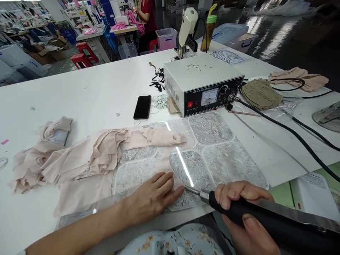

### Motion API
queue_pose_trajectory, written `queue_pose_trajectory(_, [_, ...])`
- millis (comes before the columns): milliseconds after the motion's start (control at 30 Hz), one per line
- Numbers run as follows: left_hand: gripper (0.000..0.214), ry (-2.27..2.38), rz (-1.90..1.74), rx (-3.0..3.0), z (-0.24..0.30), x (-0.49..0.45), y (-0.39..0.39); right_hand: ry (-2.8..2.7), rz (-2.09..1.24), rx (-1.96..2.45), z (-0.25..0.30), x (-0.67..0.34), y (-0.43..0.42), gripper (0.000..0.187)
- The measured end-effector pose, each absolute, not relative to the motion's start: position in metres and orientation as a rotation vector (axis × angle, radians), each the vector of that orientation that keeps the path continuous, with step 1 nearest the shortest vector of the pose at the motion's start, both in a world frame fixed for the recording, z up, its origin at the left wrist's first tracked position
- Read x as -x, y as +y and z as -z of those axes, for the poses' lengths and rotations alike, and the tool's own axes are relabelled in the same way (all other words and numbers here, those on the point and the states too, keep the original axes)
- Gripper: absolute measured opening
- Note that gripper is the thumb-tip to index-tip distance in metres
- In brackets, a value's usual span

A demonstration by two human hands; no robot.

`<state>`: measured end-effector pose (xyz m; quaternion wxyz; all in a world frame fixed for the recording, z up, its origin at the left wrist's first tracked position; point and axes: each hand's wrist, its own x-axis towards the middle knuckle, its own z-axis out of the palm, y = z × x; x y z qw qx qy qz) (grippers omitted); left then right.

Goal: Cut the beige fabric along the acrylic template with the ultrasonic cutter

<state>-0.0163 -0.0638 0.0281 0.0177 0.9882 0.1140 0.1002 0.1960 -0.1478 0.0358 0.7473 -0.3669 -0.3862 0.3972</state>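
My left hand [156, 194] lies palm down, fingers stretched out, pressing a strip of pale pink fabric [165, 163] onto a clear sheet over a grey stone-patterned mat [225, 164]. Wrapped round the black handle of an ultrasonic handpiece [294, 223] is my right hand [247, 209]. The handpiece's narrow metal tip meets the fabric edge beside my left thumb and index finger; whether it touches the thumb I cannot tell. Left of the mat, more pale pink fabric pieces [103, 150] lie in a loose, layered heap.
Behind the mat stands a control box [204, 79] with a meter; a thick black cable [287, 129] runs from it to the right. A phone [142, 107], elastic cord [160, 101] and brown card pieces [260, 94] lie nearby. Across the table a person in red [147, 16] sits.
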Motion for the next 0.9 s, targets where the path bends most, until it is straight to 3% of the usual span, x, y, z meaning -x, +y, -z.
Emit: queue_pose_trajectory(900, [0.032,0.277,-0.244,-3.171,-0.0362,0.0110,-0.0628,-0.952,-0.857,0.845,-0.0338,-0.1991,-0.1526,0.007])
